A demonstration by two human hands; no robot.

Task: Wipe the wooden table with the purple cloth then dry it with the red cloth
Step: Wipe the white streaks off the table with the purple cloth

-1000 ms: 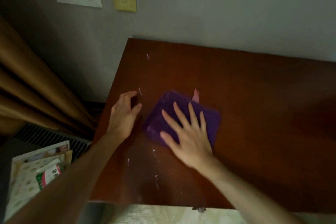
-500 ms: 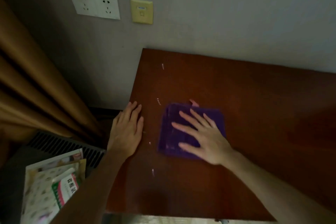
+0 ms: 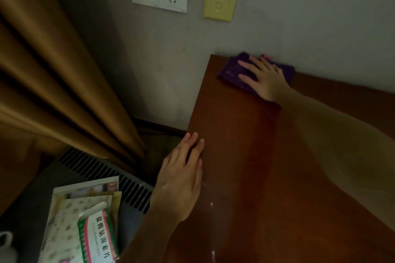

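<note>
— Starting nearest: what is the left hand (image 3: 181, 179) doing?

— It lies flat on the left edge of the desk (image 3: 245, 156), fingers straight and close together, holding nothing. It looks like a brace while the other arm reaches. Pale specks dot the wood just beside it and toward the near edge.

— And farther out?

— The right hand (image 3: 264, 78) presses down on the purple cloth (image 3: 232, 70) with fingers spread, at the far left corner of the desk, hard against the wall (image 3: 299, 17).

— How will that cloth handle?

— Likely soft, light and limp; it seems folded into a flat pad. Under a flat palm it should slide easily over the smooth wood, but a fold could bunch or flip at the wall. To lift it, pinching the free left edge or gathering it from above would probably do; nothing about it looks fragile.

— What can't be made out?

— A small pink tip shows just beyond the fingers, possibly the red cloth, but it is too little to say. Much of the purple cloth sits hidden beneath the hand. The desk's right side runs out of view, the right forearm is blurred, and the dim light makes it impossible to tell whether the surface is wet.
</note>
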